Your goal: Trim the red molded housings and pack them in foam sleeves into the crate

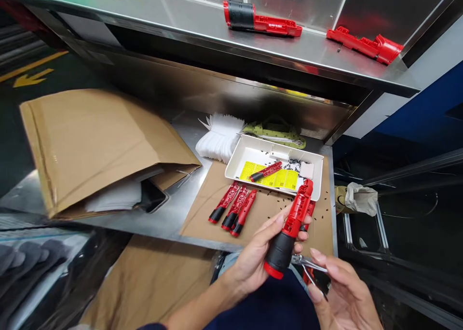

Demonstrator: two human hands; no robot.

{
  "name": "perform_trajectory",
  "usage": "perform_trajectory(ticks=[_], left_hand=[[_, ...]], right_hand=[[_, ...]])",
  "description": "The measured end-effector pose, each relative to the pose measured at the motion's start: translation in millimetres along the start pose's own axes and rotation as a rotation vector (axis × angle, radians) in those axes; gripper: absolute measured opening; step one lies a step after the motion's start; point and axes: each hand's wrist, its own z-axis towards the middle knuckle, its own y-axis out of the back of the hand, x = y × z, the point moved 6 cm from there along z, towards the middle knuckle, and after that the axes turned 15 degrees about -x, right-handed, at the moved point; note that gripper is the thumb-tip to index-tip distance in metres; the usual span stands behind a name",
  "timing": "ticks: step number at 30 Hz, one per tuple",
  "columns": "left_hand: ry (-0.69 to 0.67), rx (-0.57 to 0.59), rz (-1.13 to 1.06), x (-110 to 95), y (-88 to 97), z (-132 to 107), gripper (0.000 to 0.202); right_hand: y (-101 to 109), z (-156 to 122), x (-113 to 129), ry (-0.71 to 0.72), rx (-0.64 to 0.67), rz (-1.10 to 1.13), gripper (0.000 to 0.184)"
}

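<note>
My left hand [255, 257] is shut around the black rubber grip of a red-and-black plastic tool housing [289, 226], held upright with its open red side facing up. My right hand [338, 291] holds small metal tweezers [309, 265] close to the housing's lower end. Several similar housings [233, 209] lie side by side on a brown paper sheet [267, 214], which is scattered with small black parts. Another housing [265, 171] rests in a white plastic tray [249, 144] on a yellow printed sheet.
A steel shelf [181, 31] above holds red housing parts [262, 19]. A large cardboard envelope [97, 146] lies on the steel bench [184, 209] at left. Behind the tray sit a white stack [220, 137] and a green packet [275, 133]. A crumpled paper bag [358, 198] sits at right.
</note>
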Motion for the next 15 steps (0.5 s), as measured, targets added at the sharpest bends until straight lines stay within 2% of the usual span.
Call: perform_trajectory(ticks=[5,9,15], left_hand=[[0.006,-0.025,-0.035,0.2,-0.7,-3.0,0.025],[0.011,-0.008,-0.035,0.1,-3.0,-4.5,0.026],[0.026,-0.021,-0.008,2.5,-4.3,-3.9,0.026]], right_hand=[[8.3,-6.0,-2.6,-0.039,0.03,-0.039,0.042],[5.5,-6.2,-2.3,-0.029,0.073,-0.052,0.04],[0.5,2.3,6.0,-0.005,0.029,-0.07,0.026]])
